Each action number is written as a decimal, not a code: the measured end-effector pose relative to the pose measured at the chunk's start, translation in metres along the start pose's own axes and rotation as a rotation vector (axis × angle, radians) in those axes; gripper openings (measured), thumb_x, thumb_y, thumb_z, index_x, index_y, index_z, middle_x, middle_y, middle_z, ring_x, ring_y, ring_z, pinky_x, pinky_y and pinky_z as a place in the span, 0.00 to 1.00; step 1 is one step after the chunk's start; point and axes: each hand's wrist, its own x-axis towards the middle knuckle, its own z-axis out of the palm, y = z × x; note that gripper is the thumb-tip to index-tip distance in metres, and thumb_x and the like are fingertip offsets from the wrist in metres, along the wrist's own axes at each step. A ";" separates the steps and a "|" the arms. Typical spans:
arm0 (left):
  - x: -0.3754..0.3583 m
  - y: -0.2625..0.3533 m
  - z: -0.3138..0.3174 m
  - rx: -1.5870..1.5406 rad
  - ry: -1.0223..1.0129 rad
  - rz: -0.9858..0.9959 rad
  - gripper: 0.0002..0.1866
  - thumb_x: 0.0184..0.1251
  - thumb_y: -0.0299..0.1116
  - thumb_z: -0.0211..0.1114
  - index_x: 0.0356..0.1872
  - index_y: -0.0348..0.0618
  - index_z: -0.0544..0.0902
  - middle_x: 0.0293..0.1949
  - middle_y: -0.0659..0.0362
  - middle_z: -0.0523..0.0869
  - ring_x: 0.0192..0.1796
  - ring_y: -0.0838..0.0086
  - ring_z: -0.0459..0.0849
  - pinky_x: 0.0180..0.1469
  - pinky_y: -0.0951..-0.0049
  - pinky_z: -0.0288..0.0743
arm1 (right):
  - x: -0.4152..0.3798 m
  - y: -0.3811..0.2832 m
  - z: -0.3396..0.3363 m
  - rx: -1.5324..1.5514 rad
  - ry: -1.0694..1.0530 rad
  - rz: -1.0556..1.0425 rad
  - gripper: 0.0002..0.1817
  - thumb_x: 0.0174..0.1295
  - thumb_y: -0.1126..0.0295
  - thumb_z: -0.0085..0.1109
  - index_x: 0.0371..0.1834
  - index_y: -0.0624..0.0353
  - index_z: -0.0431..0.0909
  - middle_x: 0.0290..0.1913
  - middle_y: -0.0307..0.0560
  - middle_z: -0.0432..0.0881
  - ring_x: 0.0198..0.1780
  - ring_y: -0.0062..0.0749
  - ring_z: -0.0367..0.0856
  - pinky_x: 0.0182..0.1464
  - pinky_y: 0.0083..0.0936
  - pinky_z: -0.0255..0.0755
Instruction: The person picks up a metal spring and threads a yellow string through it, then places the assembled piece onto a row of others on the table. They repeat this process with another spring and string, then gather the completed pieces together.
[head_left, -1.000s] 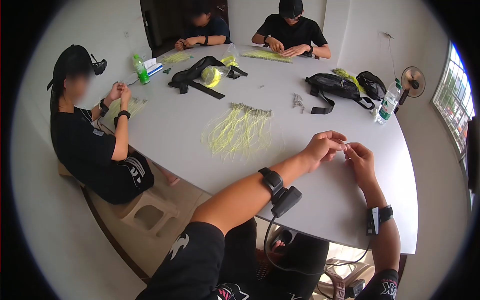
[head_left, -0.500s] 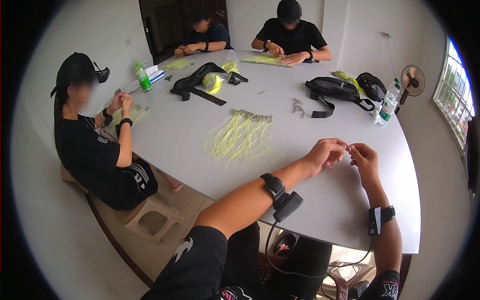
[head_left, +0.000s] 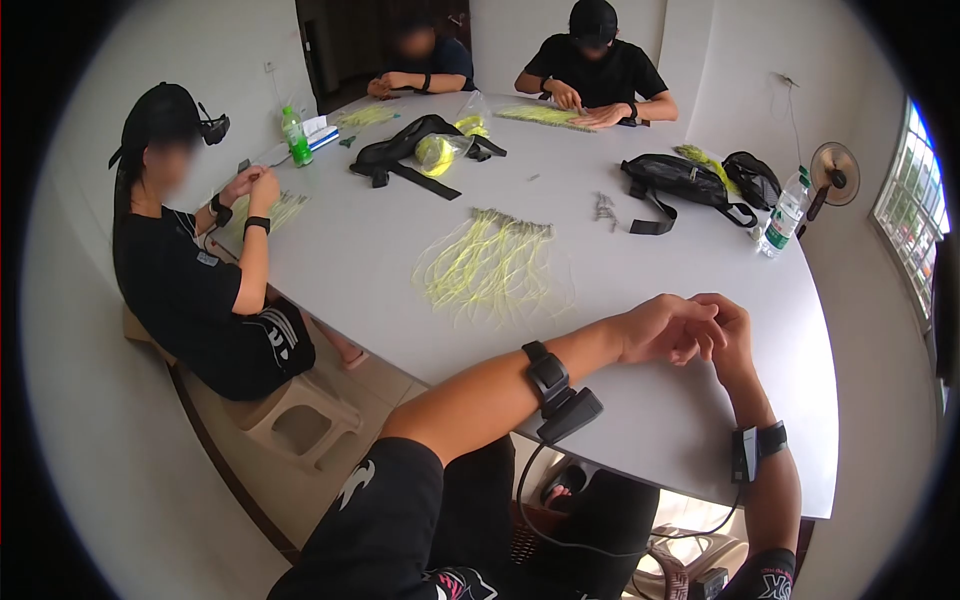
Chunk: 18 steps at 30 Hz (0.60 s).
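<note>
My left hand (head_left: 664, 330) and my right hand (head_left: 734, 340) meet above the right part of the table (head_left: 640, 270). The fingers of both are curled and overlap at the tips. Whatever lies between them is too small or hidden to name. To the left of my hands, a bundle of yellow-green strings (head_left: 490, 262) is spread on the table, with a row of small grey metal-looking pieces (head_left: 512, 222) along its far edge. A few similar small grey pieces (head_left: 605, 210) lie loose farther back.
A black waist bag (head_left: 672, 178) and a water bottle (head_left: 784, 212) stand at the right. Another black bag (head_left: 405, 150) lies farther back near a green bottle (head_left: 296, 138). A co-worker (head_left: 190, 250) sits at the left; two more people work at the far side.
My hands have come closer together, from fingertips just meeting to fingers overlapping. The camera view has shifted slightly. The strings lie as before.
</note>
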 end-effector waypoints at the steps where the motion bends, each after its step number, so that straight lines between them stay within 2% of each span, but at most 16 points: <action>1: 0.000 0.000 0.001 0.004 -0.026 -0.011 0.25 0.77 0.51 0.59 0.41 0.35 0.90 0.30 0.51 0.88 0.21 0.76 0.76 0.29 0.76 0.66 | 0.000 -0.002 0.000 -0.014 -0.021 0.032 0.09 0.73 0.72 0.62 0.46 0.68 0.84 0.33 0.44 0.87 0.32 0.22 0.85 0.34 0.18 0.78; 4: 0.000 -0.001 0.001 0.055 -0.053 -0.026 0.27 0.77 0.53 0.58 0.39 0.36 0.90 0.32 0.50 0.89 0.22 0.75 0.76 0.30 0.75 0.67 | 0.001 0.002 0.002 -0.035 -0.023 0.034 0.09 0.72 0.72 0.63 0.46 0.69 0.84 0.32 0.44 0.87 0.30 0.22 0.84 0.30 0.17 0.77; 8: 0.003 -0.004 -0.002 0.033 -0.062 -0.023 0.28 0.77 0.55 0.59 0.38 0.36 0.90 0.35 0.50 0.89 0.23 0.74 0.76 0.31 0.74 0.68 | 0.002 0.004 0.001 -0.051 -0.007 0.033 0.10 0.71 0.71 0.64 0.46 0.69 0.84 0.32 0.44 0.87 0.32 0.22 0.85 0.33 0.18 0.78; 11: 0.005 -0.003 -0.010 -0.030 0.017 0.017 0.28 0.76 0.57 0.59 0.37 0.37 0.89 0.38 0.51 0.90 0.24 0.74 0.74 0.31 0.74 0.67 | 0.007 0.016 -0.003 -0.024 0.043 -0.028 0.10 0.71 0.71 0.64 0.45 0.69 0.85 0.33 0.44 0.87 0.33 0.22 0.84 0.34 0.19 0.78; 13: 0.007 0.000 -0.017 -0.137 0.172 0.077 0.28 0.75 0.59 0.60 0.37 0.40 0.89 0.39 0.54 0.90 0.24 0.76 0.72 0.31 0.74 0.66 | 0.009 0.015 -0.007 -0.009 0.108 -0.057 0.10 0.72 0.69 0.65 0.45 0.68 0.85 0.34 0.43 0.86 0.33 0.21 0.81 0.35 0.20 0.77; 14: 0.008 0.000 -0.020 -0.134 0.169 0.075 0.28 0.75 0.59 0.60 0.37 0.40 0.89 0.39 0.54 0.90 0.24 0.76 0.72 0.31 0.74 0.66 | 0.010 0.013 -0.008 -0.009 0.112 -0.060 0.10 0.72 0.69 0.65 0.45 0.68 0.85 0.34 0.43 0.86 0.33 0.21 0.81 0.35 0.20 0.77; 16: 0.012 0.000 -0.024 -0.146 0.341 0.136 0.27 0.75 0.60 0.60 0.38 0.43 0.88 0.40 0.57 0.90 0.24 0.77 0.71 0.30 0.75 0.64 | 0.011 0.009 -0.011 -0.065 0.194 -0.013 0.11 0.72 0.68 0.66 0.44 0.67 0.86 0.34 0.41 0.85 0.32 0.21 0.79 0.34 0.20 0.76; 18: 0.013 0.000 -0.028 -0.143 0.371 0.131 0.27 0.74 0.61 0.60 0.38 0.44 0.87 0.42 0.58 0.90 0.24 0.77 0.71 0.30 0.75 0.64 | 0.013 0.009 -0.014 -0.063 0.227 -0.013 0.11 0.72 0.67 0.66 0.44 0.67 0.86 0.34 0.41 0.85 0.32 0.20 0.79 0.34 0.20 0.76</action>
